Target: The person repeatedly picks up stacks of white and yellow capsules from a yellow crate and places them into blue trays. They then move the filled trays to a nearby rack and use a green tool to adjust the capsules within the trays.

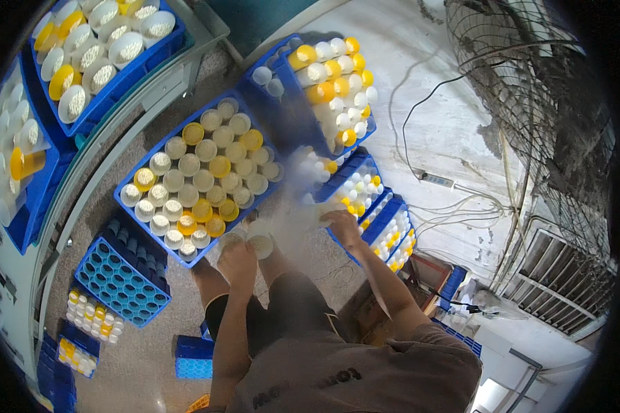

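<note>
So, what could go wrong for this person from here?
The translucent white cup at the left hand could tip and spill whatever it holds. Just beyond, white and yellow cups stand packed closely in a blue crate; a careless bump might scatter the white grains that some of them contain.

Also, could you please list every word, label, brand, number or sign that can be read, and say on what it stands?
Brown-grey fabric T-shirt: dark printed lettering, distorted by the view; I do not copy it.
Grey rectangular power strip on the pale wall: any markings are too small to read.
White and yellow round cups: no text that I can make out.
</note>
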The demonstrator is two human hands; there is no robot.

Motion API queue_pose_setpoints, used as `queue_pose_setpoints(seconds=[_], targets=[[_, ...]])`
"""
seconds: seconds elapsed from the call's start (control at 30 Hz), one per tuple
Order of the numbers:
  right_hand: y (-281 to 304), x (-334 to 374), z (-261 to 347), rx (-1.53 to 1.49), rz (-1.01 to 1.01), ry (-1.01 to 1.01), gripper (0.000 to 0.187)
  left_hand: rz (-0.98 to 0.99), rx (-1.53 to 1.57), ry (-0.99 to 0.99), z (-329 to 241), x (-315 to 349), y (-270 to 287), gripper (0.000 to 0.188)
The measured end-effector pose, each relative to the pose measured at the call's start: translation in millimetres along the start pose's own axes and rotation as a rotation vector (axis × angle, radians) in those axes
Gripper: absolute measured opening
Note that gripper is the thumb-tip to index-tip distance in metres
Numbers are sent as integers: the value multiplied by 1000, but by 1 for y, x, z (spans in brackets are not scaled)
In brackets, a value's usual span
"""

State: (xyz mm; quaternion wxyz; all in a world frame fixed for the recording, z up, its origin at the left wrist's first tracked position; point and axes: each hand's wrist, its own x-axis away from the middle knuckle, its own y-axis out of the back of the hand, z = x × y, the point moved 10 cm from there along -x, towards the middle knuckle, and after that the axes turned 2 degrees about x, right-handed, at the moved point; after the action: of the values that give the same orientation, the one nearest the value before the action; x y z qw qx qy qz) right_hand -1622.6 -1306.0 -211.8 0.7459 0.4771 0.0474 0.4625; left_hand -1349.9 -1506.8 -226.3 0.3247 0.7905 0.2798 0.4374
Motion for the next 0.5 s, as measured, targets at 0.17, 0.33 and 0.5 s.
queue_pose_setpoints(seconds=[0.17, 0.33, 0.5], targets=[[-97, 26, 24, 247, 190, 68, 27, 4, -32, 96, 87, 9, -10, 27], [-158, 31, 55, 90, 287, 112, 28, -149, -135, 194, 152, 6, -4, 23], [-174, 23, 102, 253, 204, -55, 18, -247, -175, 113, 183, -25, 6, 23]])
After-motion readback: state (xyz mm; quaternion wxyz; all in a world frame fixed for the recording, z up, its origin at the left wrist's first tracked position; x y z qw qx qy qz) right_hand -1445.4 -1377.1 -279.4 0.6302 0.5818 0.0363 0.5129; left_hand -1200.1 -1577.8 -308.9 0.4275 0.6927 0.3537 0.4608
